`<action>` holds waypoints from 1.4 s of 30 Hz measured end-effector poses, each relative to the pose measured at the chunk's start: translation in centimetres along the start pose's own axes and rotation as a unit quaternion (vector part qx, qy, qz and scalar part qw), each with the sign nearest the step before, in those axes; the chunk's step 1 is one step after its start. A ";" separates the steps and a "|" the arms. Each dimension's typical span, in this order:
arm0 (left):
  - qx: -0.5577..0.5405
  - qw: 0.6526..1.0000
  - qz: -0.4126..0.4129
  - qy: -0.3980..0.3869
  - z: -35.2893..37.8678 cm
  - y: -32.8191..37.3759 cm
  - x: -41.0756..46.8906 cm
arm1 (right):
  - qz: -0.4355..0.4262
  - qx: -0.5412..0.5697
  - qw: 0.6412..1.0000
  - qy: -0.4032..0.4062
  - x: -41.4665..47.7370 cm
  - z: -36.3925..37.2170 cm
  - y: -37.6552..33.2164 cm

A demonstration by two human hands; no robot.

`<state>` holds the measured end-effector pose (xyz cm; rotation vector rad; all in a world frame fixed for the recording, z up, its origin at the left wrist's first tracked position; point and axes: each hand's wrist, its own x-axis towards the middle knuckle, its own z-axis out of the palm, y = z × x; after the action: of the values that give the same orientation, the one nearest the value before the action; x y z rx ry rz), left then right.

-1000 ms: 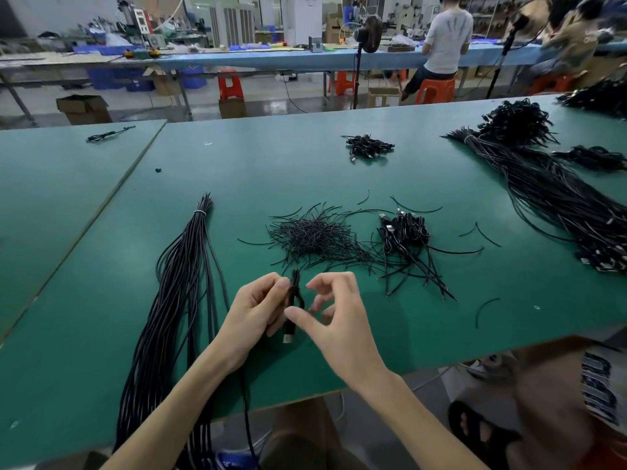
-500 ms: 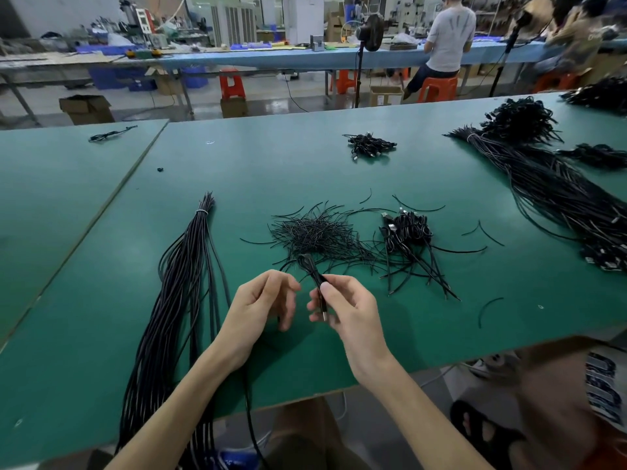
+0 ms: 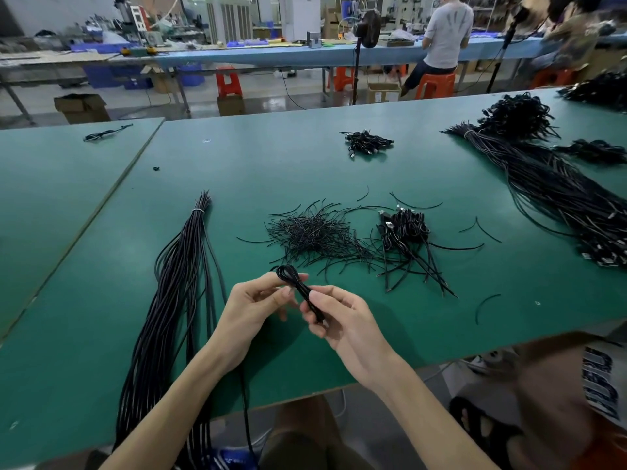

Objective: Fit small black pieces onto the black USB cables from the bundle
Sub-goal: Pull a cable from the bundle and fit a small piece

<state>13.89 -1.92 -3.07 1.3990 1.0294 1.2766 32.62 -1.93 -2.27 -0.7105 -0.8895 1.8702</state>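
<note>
- A folded black USB cable is held between both hands, above the near part of the green table
- Its looped end is pinched between the thumb and forefinger of the left hand; the other fingers are loosely curled towards the palm
- The lower stretch of the cable is pinched by the right hand, with the thumb pressed on top and the fingers curled beneath
- Whether a piece is already fitted on the held cable cannot be told
- A bundle of long black cables, tied near its far end, is laid left of the hands and draped over the near table edge
- A loose pile of thin black pieces is spread just beyond the hands, with a heap of coiled cables beside it on the right
- A larger bundle is laid at the far right, well apart from the hands
</note>
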 end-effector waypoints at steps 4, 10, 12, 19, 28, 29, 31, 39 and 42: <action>-0.007 1.000 0.006 0.015 0.1 0.2 -0.1 | 0.013 -0.003 1.000 -0.015 0.1 -0.2 0.1; 0.009 0.999 0.015 0.034 0.2 0.7 -0.4 | -0.009 -0.047 0.999 -0.020 0.2 -0.3 0.4; 0.012 0.999 0.012 0.040 0.3 0.6 -0.4 | -0.030 -0.082 0.996 -0.007 0.3 -0.2 0.8; 0.036 0.998 0.014 0.041 0.5 0.4 -0.4 | -0.104 -0.204 0.973 0.041 0.2 0.1 1.4; 0.060 0.997 0.012 0.039 0.9 0.6 -0.4 | -0.122 -0.231 0.964 0.059 0.4 0.2 1.9; 0.060 0.998 0.005 0.034 0.9 0.7 -0.4 | -0.124 -0.236 0.962 0.064 0.4 0.3 1.9; 0.068 0.997 0.001 0.027 0.9 0.8 -0.4 | -0.133 -0.241 0.958 0.075 0.4 0.3 2.0; 0.077 0.995 -0.031 0.046 0.8 0.4 -0.2 | -0.156 -0.256 0.949 0.103 0.4 0.2 2.0; 0.083 0.995 -0.030 0.047 0.6 0.1 -0.2 | -0.166 -0.276 0.940 0.108 0.4 0.1 2.1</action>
<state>14.51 -2.23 -3.02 1.4315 1.2569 1.2443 31.36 -2.28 -3.89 -1.0074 -1.3143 1.2171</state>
